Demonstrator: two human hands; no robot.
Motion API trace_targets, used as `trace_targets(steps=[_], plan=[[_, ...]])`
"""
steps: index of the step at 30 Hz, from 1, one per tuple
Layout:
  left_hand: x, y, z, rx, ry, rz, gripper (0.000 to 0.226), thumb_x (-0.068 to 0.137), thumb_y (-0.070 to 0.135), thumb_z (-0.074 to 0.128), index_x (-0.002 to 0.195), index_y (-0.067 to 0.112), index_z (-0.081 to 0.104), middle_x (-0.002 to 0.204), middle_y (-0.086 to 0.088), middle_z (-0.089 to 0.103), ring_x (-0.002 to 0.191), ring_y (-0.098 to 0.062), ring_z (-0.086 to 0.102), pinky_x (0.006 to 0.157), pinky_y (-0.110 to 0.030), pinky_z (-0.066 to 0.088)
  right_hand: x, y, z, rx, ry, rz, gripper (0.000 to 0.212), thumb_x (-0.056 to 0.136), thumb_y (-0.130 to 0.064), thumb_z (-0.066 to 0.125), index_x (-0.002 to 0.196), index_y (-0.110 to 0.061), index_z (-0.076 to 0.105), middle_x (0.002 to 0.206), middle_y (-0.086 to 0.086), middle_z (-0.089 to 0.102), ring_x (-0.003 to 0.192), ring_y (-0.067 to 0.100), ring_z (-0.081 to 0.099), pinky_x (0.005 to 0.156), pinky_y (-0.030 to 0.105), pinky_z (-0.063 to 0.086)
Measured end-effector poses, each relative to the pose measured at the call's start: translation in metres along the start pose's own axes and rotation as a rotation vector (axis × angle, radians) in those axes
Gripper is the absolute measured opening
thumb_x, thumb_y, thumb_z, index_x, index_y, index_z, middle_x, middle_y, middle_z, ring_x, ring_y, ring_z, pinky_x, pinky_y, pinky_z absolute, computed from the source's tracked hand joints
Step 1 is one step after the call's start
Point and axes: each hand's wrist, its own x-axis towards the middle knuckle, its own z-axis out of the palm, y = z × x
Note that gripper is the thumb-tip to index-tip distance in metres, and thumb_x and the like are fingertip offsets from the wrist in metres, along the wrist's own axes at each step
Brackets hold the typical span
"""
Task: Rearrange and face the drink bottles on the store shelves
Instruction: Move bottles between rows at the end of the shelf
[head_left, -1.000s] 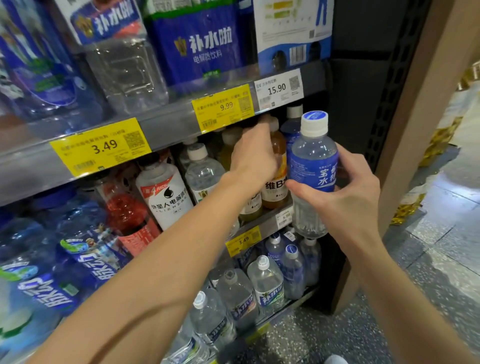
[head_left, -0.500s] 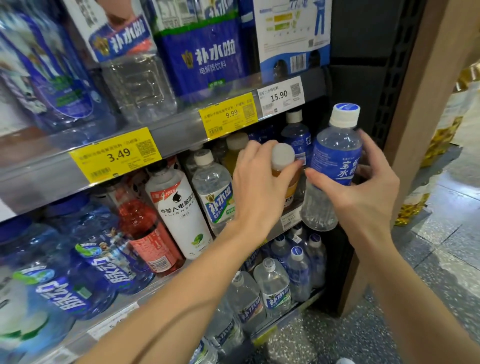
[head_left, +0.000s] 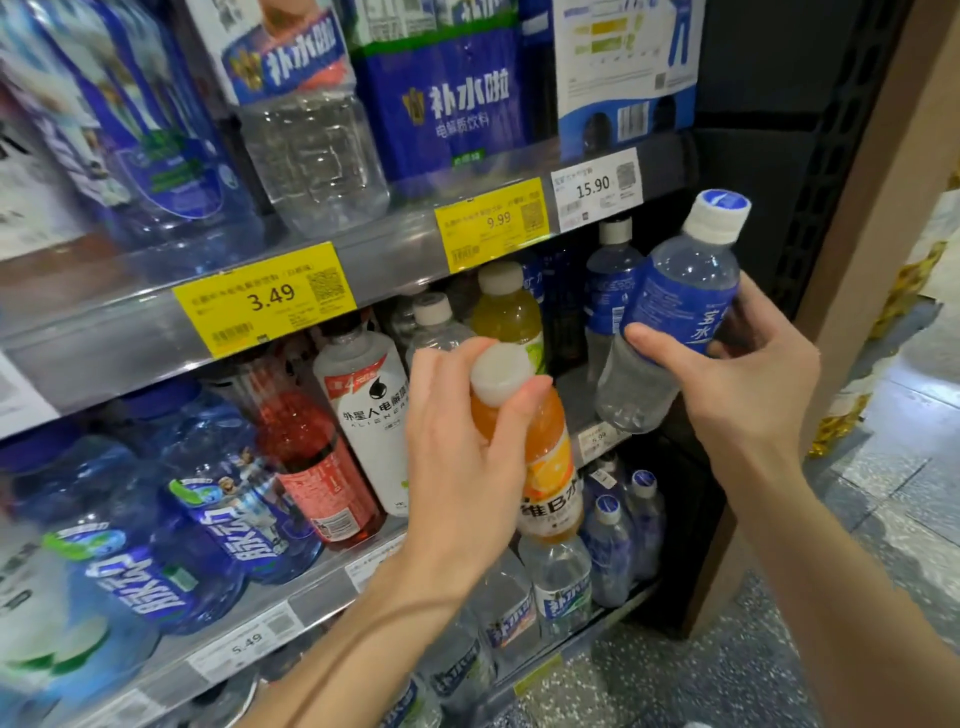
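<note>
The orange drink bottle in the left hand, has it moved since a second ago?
Yes. The orange bottle has come forward off the shelf, toward the camera, away from the yellow bottle standing there.

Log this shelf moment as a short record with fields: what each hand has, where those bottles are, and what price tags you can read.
left hand: grips the orange drink bottle near its white cap, off the shelf
right hand: holds the blue-label water bottle, tilted, in front of the shelf
middle shelf: yellow drink bottle, white bottle, red bottle
readable tags: 3.49, 9.99, 15.90
</note>
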Motion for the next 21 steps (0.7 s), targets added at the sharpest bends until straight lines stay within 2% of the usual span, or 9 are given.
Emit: trace_targets(steps=[2,5,10,15,17,21], plan=[[-0.005,-0.007,-0.005,0.007,-0.031,-0.014,0.024,0.092,0.033,0.061,0.11,0.017,0.059,0.097,0.004,0.047,0.094,0.002,0.047,0.08,-0.009,0.034,-0.002,0.004,0.006,0.044,-0.028,0.023,0.065,0.069,-0.013,0.09,0.129,-0.017,0.064,0.117,-0.007,0.072,0.109,0.005,0.067,0.092,0.022,0.054],[-0.008,-0.017,-0.011,0.024,-0.034,-0.032,0.022,0.092,0.034,0.059,0.109,0.019,0.058,0.097,0.009,0.046,0.095,0.002,0.047,0.08,-0.009,0.034,0.0,0.012,0.015,0.052,-0.06,0.028,0.063,0.069,-0.009,0.089,0.126,-0.016,0.064,0.117,-0.007,0.071,0.11,0.004,0.066,0.091,0.02,0.053],[-0.011,-0.025,-0.018,0.041,-0.04,-0.054,0.027,0.091,0.035,0.061,0.111,0.017,0.06,0.099,0.008,0.049,0.096,0.002,0.049,0.08,-0.009,0.036,0.003,0.027,0.033,0.052,-0.053,0.075,0.073,0.065,-0.008,0.09,0.132,-0.017,0.06,0.123,-0.008,0.068,0.115,0.002,0.063,0.094,0.02,0.053],[-0.011,-0.032,-0.024,0.068,-0.05,-0.042,0.026,0.091,0.034,0.06,0.11,0.017,0.061,0.097,0.01,0.049,0.095,0.004,0.048,0.08,-0.008,0.034,0.003,0.04,0.05,0.001,-0.102,0.141,0.081,0.064,-0.008,0.09,0.137,-0.019,0.056,0.119,-0.017,0.064,0.109,-0.011,0.061,0.095,0.015,0.051],[-0.011,-0.035,-0.025,0.07,-0.049,-0.043,0.029,0.092,0.038,0.058,0.111,0.017,0.061,0.098,0.012,0.048,0.096,0.003,0.048,0.081,-0.01,0.035,0.002,0.047,0.055,-0.016,-0.122,0.155,0.082,0.065,-0.009,0.09,0.138,-0.018,0.055,0.125,-0.011,0.063,0.112,-0.004,0.061,0.098,0.018,0.05],[-0.009,-0.036,-0.025,0.06,-0.057,-0.043,0.035,0.091,0.045,0.053,0.111,0.017,0.061,0.097,0.011,0.048,0.095,0.002,0.047,0.08,-0.011,0.035,0.004,0.052,0.063,-0.108,-0.088,0.114,0.082,0.066,-0.014,0.09,0.139,-0.018,0.053,0.123,-0.006,0.046,0.104,-0.004,0.055,0.098,0.016,0.047]])
